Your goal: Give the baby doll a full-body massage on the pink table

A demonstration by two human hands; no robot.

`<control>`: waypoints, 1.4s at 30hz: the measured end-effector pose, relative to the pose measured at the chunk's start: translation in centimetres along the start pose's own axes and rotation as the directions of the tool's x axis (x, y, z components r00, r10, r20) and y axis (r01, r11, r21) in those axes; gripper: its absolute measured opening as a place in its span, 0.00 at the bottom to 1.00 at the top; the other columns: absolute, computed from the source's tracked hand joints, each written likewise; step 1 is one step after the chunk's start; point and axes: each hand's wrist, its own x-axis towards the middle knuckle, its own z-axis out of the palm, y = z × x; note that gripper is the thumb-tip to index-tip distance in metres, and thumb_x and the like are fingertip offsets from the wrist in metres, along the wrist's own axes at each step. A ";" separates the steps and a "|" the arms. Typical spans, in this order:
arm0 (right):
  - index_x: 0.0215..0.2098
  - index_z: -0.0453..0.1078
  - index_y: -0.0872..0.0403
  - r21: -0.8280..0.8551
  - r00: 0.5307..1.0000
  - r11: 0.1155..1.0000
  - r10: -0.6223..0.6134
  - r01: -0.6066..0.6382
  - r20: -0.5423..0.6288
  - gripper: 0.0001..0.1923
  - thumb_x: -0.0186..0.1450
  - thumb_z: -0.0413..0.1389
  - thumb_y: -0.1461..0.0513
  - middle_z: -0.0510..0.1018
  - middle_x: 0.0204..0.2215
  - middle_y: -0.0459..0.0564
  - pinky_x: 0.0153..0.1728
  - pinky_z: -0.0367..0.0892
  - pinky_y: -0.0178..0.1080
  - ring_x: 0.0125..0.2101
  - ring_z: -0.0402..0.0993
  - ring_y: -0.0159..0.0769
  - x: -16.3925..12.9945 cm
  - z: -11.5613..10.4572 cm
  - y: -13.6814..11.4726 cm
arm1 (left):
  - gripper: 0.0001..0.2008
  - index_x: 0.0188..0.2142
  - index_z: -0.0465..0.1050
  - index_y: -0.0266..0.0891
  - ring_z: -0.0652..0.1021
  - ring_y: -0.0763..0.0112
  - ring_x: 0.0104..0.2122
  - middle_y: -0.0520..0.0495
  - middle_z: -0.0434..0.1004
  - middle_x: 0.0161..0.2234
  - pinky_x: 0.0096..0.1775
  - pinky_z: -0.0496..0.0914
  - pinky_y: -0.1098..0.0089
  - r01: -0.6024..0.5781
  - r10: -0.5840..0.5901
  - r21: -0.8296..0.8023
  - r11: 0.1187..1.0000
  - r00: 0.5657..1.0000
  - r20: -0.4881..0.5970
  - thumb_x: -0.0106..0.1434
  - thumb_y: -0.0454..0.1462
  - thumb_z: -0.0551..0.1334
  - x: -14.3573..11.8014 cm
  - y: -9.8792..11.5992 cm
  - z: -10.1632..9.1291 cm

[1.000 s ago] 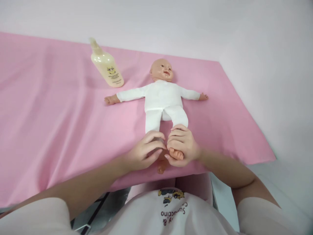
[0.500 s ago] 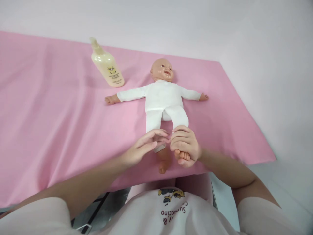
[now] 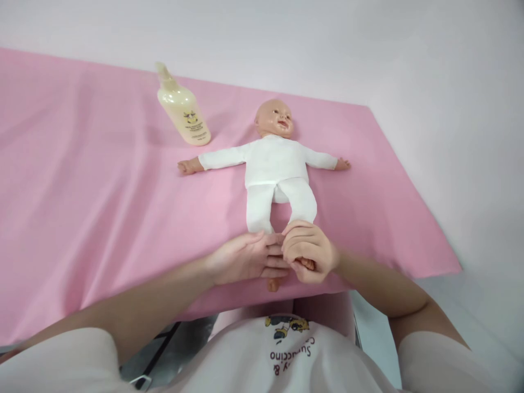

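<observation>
Since half a second ago, the left hand (image 3: 245, 261) has dropped from a raised, fanned pose and now lies flat over the doll's (image 3: 275, 164) lower leg, fingers (image 3: 273, 263) extended and closed loosely against it, only the toes showing below. Meanwhile the right hand (image 3: 308, 252) has curled tighter, clenched around the doll's other foot, which is almost hidden. Both hands touch at centre frame, near the front edge of the pink-covered counter (image 3: 82, 218). Its body lies face up, arms spread, just above them. Both feet now seem held together. At upper left, a cream pump bottle (image 3: 183, 109) stands well apart.
</observation>
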 end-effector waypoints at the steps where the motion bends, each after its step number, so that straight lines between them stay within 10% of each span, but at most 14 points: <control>1: 0.33 0.62 0.50 0.035 1.000 0.999 0.002 -0.002 -0.005 0.04 0.65 0.49 0.66 0.74 0.22 0.43 0.40 0.73 0.39 0.25 0.74 0.32 0.1 0.0 0.0 | 0.28 0.60 0.64 0.36 0.71 0.53 0.60 0.37 0.70 0.59 0.64 0.54 0.49 0.002 -0.002 -0.025 1.000 1.000 0.014 0.70 0.52 0.52 0.0 -0.1 -0.1; 14: 0.47 0.71 0.56 0.255 0.967 0.937 0.254 -0.238 -0.031 0.21 0.77 0.38 0.58 0.81 0.26 0.47 0.39 0.72 0.42 0.29 0.77 0.34 0.3 -0.8 0.2 | 0.31 0.60 0.62 0.32 0.72 0.54 0.57 0.36 0.74 0.55 0.62 0.57 0.52 0.005 -0.004 -0.167 0.986 1.000 0.004 0.67 0.53 0.51 0.1 0.4 -0.5; 28: 0.57 0.68 0.57 -0.242 0.982 0.969 0.089 -0.047 0.167 0.23 0.70 0.41 0.63 0.82 0.48 0.58 0.56 0.69 0.51 0.54 0.76 0.41 -0.4 -1.7 1.1 | 0.26 0.51 0.72 0.31 0.80 0.63 0.39 0.40 0.81 0.43 0.45 0.71 0.65 -0.029 0.033 -0.147 0.989 0.999 0.024 0.68 0.51 0.54 0.2 0.5 0.2; 42: 0.59 0.67 0.55 -0.417 0.986 0.906 0.131 -0.075 0.108 0.22 0.68 0.53 0.61 0.80 0.48 0.56 0.62 0.64 0.52 0.52 0.74 0.43 -1.1 -0.4 1.2 | 0.24 0.32 0.76 0.32 0.75 0.58 0.33 0.42 0.73 0.24 0.39 0.70 0.61 -0.063 0.064 -0.059 0.996 0.998 0.015 0.64 0.52 0.57 0.3 0.9 1.1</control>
